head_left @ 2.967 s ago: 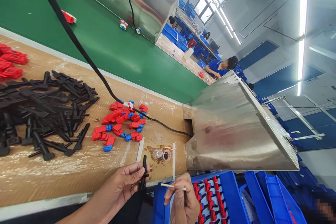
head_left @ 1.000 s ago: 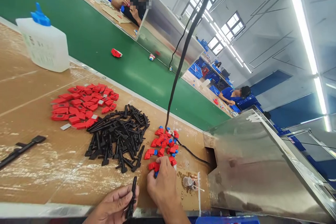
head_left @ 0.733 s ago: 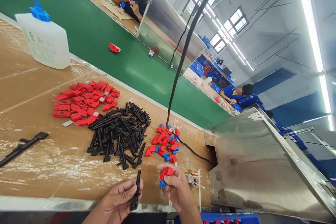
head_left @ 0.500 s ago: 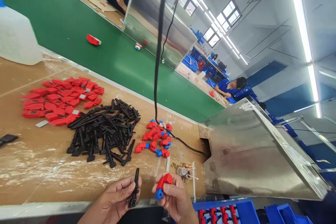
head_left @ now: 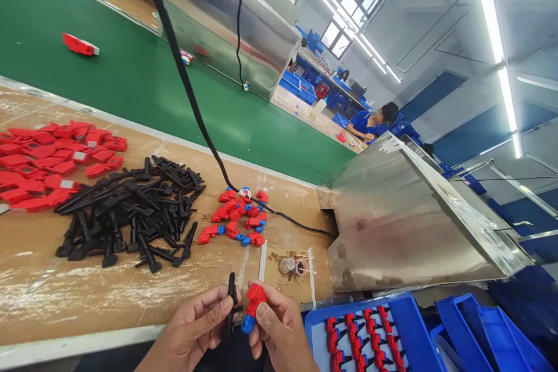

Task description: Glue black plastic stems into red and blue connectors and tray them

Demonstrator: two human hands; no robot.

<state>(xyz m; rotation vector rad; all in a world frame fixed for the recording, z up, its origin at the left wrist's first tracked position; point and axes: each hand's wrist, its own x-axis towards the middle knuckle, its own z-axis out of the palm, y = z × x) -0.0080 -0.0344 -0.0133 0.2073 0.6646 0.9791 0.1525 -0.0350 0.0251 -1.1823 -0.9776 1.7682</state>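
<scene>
Pinched in my left hand [head_left: 201, 322] is a black plastic part [head_left: 231, 305], long and thin like a toy gun, held nearly upright. My right hand [head_left: 279, 319] grips a red and blue plastic piece [head_left: 254, 307] between thumb and fingers, its blue end pointing down. The two pieces are close together at the table's front edge; whether they touch I cannot tell. Beyond my hands lie a heap of the same black parts [head_left: 139, 209] and a small cluster of red and blue pieces [head_left: 235, 215].
Red parts [head_left: 52, 157] are piled at the left. Small cups with sticks [head_left: 294, 266] stand on the cardboard. A blue tray [head_left: 418, 325] holds rows of assembled pieces at the lower right. A metal panel [head_left: 405, 226], a black cable [head_left: 187, 81] and a green belt [head_left: 131, 87] lie beyond. Another person [head_left: 370, 122] sits farther off.
The view has swung right and down, showing more of the blue tray. My hands have come closer together, bringing the black part beside the red and blue piece.
</scene>
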